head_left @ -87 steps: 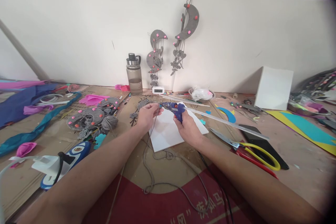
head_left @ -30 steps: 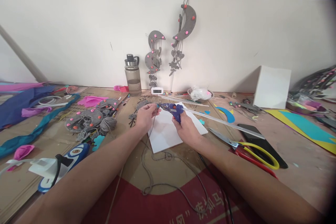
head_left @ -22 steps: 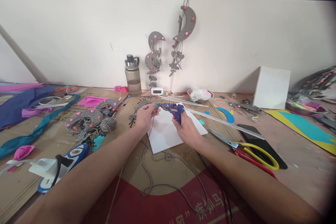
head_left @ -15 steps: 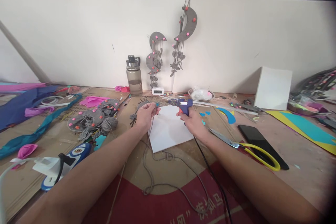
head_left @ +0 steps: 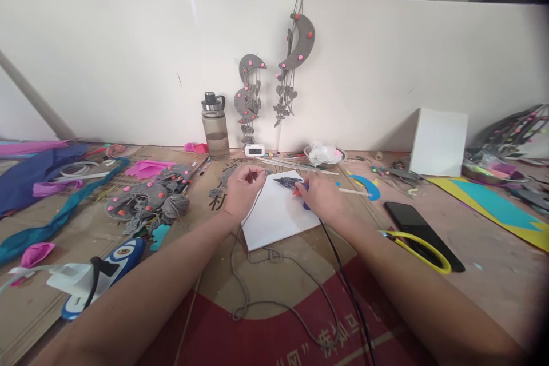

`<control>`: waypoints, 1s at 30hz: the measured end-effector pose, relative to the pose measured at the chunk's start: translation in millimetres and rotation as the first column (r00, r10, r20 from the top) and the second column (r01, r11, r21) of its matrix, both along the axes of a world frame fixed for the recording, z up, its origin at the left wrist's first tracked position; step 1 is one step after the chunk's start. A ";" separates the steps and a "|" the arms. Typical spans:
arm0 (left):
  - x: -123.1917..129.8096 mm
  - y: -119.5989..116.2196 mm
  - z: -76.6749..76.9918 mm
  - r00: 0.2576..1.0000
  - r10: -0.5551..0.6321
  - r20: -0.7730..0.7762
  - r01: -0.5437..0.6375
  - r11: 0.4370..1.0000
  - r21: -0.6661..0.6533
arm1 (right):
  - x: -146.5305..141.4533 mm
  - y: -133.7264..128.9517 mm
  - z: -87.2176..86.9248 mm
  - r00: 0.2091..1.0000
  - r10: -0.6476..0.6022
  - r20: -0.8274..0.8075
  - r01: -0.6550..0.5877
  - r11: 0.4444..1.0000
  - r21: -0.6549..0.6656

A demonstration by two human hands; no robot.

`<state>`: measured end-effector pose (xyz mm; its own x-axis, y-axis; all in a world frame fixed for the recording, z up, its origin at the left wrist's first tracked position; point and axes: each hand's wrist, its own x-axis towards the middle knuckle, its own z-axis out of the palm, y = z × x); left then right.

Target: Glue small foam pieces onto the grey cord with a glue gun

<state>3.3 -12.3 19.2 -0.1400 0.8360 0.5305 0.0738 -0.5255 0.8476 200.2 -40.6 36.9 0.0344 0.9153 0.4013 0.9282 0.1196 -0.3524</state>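
My left hand [head_left: 244, 191] is closed in a pinch over the left edge of a white board [head_left: 274, 223]. Grey yarn [head_left: 257, 201] trails down from its fingertips and loops across the cardboard below. A tiny bluish bit shows at those fingertips, too small to make out. My right hand [head_left: 322, 194] is wrapped over a blue hot glue gun [head_left: 289, 182], whose dark nozzle points left above the board. Most of the gun's body is hidden by the fingers, and its black cord [head_left: 338, 257] runs toward me.
Yellow-handled scissors [head_left: 422, 246] and a black phone [head_left: 422, 234] lie right of my right forearm. Grey moon ornaments [head_left: 148, 197] are piled at left, near a blue-and-white power strip [head_left: 124, 254]. A water bottle [head_left: 215, 131] stands by the white wall.
The glue gun has swung lower and flatter over the board, and my right hand now covers more of it. My left hand has turned, so the bluish bit shows less.
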 end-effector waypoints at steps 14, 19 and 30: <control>-1.3 -13.1 23.9 0.966 0.103 -0.239 -0.060 0.982 0.181 | -73.9 -15.7 15.9 0.076 0.099 -0.992 -0.462 0.885 0.053; 3.5 -7.0 19.5 1.000 0.003 -0.031 -0.004 0.999 -0.039 | -73.3 -5.5 1.7 0.320 0.280 -0.905 -0.331 0.928 0.169; 11.2 -4.6 13.3 0.968 -0.132 0.212 0.168 0.973 -0.161 | -66.8 -2.5 -2.7 0.463 0.309 -0.830 -0.265 0.943 0.203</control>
